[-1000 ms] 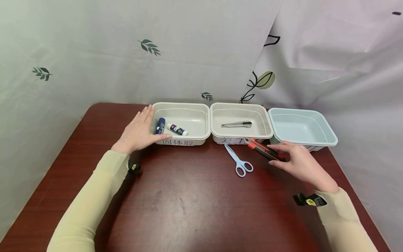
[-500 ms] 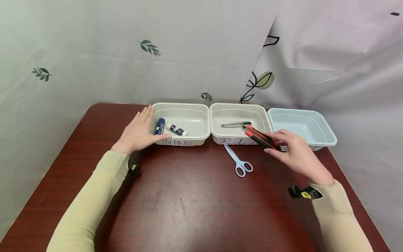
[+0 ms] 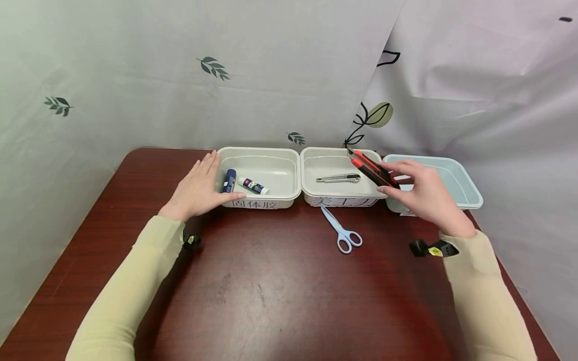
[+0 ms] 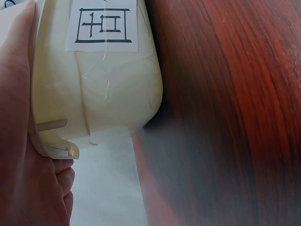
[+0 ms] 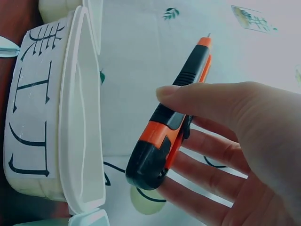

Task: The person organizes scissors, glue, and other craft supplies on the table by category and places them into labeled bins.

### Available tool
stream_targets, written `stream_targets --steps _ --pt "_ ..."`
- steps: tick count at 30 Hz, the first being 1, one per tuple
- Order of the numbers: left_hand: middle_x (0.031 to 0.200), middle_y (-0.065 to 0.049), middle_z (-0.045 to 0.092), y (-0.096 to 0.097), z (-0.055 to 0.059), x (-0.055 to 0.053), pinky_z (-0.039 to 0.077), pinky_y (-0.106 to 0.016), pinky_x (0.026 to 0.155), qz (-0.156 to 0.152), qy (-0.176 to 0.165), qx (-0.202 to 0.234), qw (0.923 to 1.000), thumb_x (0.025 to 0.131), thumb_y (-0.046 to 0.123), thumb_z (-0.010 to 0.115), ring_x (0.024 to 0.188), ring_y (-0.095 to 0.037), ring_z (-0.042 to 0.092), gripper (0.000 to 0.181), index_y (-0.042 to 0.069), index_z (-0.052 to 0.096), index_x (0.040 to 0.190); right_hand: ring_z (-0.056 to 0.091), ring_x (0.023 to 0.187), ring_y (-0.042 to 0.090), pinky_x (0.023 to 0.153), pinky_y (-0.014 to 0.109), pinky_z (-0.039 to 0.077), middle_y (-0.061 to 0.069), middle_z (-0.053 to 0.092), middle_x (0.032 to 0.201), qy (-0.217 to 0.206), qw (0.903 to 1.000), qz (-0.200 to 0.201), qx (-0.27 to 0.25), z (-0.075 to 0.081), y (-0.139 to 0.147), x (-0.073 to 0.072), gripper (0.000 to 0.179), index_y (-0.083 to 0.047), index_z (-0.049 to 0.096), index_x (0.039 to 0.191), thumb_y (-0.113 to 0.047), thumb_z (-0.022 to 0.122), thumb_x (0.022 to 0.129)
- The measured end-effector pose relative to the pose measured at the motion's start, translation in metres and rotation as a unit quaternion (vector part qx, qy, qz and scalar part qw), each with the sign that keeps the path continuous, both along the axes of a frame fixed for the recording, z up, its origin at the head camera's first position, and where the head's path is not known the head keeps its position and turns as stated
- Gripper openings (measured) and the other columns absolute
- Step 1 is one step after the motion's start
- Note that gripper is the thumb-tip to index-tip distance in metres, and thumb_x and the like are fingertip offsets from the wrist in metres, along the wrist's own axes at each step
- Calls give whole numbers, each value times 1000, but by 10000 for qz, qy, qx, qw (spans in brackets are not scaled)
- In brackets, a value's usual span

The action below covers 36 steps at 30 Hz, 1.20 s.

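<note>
My right hand (image 3: 422,193) pinches a red-and-black utility knife (image 3: 372,169) between thumb and fingers, above the right part of the middle cream bin (image 3: 308,188). In the right wrist view the knife (image 5: 169,122) slants, its tip pointing up and away. A slimmer silver utility knife (image 3: 338,178) lies inside that bin. My left hand (image 3: 196,188) rests with straight fingers on the left cream bin (image 3: 289,196), thumb along its front rim. Two glue sticks lie in it: a dark blue one (image 3: 229,180) and a white-and-blue one (image 3: 254,185).
Light blue scissors (image 3: 344,233) lie on the dark red table (image 3: 271,281) in front of the middle bin. A pale blue bin (image 3: 467,193) stands at the right end of the row, partly behind my right hand. A patterned cloth (image 3: 253,100) hangs behind.
My right hand has lifted the red-and-black utility knife up and away from me, from the middle bin's front edge to over it. The left hand stays on its bin.
</note>
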<state>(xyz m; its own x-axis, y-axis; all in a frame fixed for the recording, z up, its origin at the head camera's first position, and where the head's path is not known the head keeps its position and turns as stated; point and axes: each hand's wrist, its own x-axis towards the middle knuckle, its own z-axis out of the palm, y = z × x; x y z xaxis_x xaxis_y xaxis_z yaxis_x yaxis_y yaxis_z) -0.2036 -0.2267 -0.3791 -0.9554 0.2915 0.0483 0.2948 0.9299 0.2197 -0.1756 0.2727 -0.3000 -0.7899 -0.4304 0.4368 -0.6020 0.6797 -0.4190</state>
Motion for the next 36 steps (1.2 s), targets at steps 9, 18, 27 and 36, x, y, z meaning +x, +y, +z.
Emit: stream_targets --steps 9,18,27,36 --pt "167 -23 5 0 3 2 2 -46 124 21 -41 -31 10000 85 82 54 154 -33 3 125 -6 6 160 70 89 21 75 34 60 5 71 105 -213 9997 87 81 9 -10 -27 47 -2 73 124 -1 87 79" --pt "167 -24 6 1 5 3 4 -48 124 0 -43 -21 10000 85 81 55 154 -34 4 125 -7 6 160 69 91 25 72 19 58 9 70 103 -626 9980 64 72 8 -16 -48 44 0 73 124 -2 85 81" --pt "167 -24 6 2 5 3 3 -47 124 -1 -64 -1 10000 85 81 54 154 -33 3 125 -7 6 160 71 89 24 69 11 49 7 71 102 -1038 9939 -46 366 -4 -19 -65 47 -5 73 127 -6 85 81" --pt "167 -24 5 2 5 3 2 -46 124 9 -76 -16 10000 85 82 54 154 -35 3 126 -6 4 160 71 81 20 64 26 49 7 74 95 -1497 9859 29 746 -23 -27 -79 46 -6 73 126 -9 85 83"
